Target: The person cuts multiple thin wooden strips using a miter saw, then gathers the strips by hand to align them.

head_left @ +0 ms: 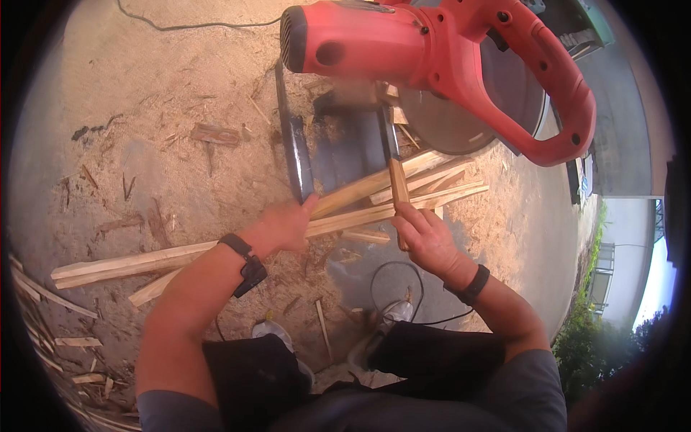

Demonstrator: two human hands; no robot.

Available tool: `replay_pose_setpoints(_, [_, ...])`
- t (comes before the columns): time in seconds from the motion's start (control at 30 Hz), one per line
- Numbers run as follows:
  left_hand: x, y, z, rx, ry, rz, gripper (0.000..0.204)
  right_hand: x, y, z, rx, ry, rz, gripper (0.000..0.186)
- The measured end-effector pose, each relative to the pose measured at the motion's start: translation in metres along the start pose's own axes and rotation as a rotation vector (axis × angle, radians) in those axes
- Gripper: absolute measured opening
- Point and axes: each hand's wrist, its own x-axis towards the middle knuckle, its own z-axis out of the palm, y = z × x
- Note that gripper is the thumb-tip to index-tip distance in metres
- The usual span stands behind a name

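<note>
A long, pale wooden strip runs across in front of me, with another strip alongside it. My left hand is closed around it at the near end of the black metal saw base; its fingers are partly hidden. In my right hand is a short wooden stick, pointing away from me across the strips, its far end by the base's right edge. Over the base stands a red chop saw with a big round blade, just beyond my right hand.
Sawdust and wood scraps cover the concrete floor. More offcuts lie at the lower left. A black cord loops near my shoes, and another cord runs behind the saw. A wall and greenery stand at right.
</note>
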Motion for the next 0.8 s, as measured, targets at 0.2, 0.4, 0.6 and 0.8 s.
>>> replay_pose_setpoints(0.2, [0.004, -0.002, -0.023, -0.023, -0.025, -0.059, 0.089, -0.056, 0.042, -0.064, -0.078, -0.041, 0.128, 0.035])
replay_pose_setpoints(0.4, [0.012, 0.0, -0.024, -0.039, -0.012, -0.036, 0.089, -0.108, 0.084, -0.064, 0.307, 0.035, 0.351, 0.034])
replay_pose_setpoints(0.6, [0.012, -0.007, -0.031, -0.075, -0.108, -0.058, 0.093, -0.09, 0.065, -0.017, 0.289, -0.155, -0.035, 0.027])
replay_pose_setpoints(0.8, [0.003, -0.008, -0.043, -0.127, -0.166, -0.043, 0.09, -0.081, 0.122, 0.034, 0.008, -0.186, -0.04, 0.032])
